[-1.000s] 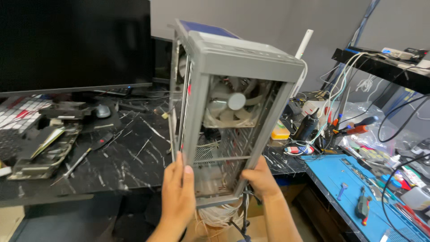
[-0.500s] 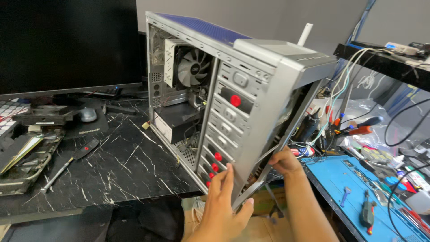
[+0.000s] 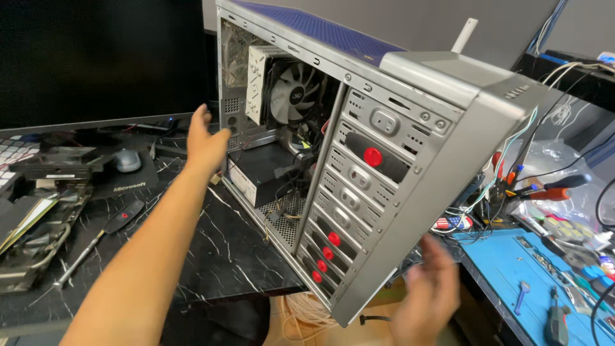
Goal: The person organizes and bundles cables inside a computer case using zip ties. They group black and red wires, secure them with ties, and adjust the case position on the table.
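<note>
A silver computer tower case (image 3: 442,154) with a blue top stands tilted on the black marbled table (image 3: 224,250), its open side facing me. Inside are a cooler fan (image 3: 291,96), a black power supply (image 3: 259,173) and drive bays with red clips (image 3: 330,240). My left hand (image 3: 206,140) reaches along the table to the case's rear edge, fingers apart, touching or nearly touching it. My right hand (image 3: 426,288) is blurred beside the lower front panel, fingers spread, holding nothing.
A dark monitor (image 3: 96,57) stands at the back left, with a mouse (image 3: 128,160) on a pad and computer parts (image 3: 38,218) below it. A screwdriver (image 3: 96,240) lies on the table. At right are a blue mat (image 3: 532,269) with tools, cables and red-handled screwdrivers (image 3: 544,192).
The case has turned so its open side faces me. My left hand went from the case's lower front to its rear edge. My right hand came off the front panel.
</note>
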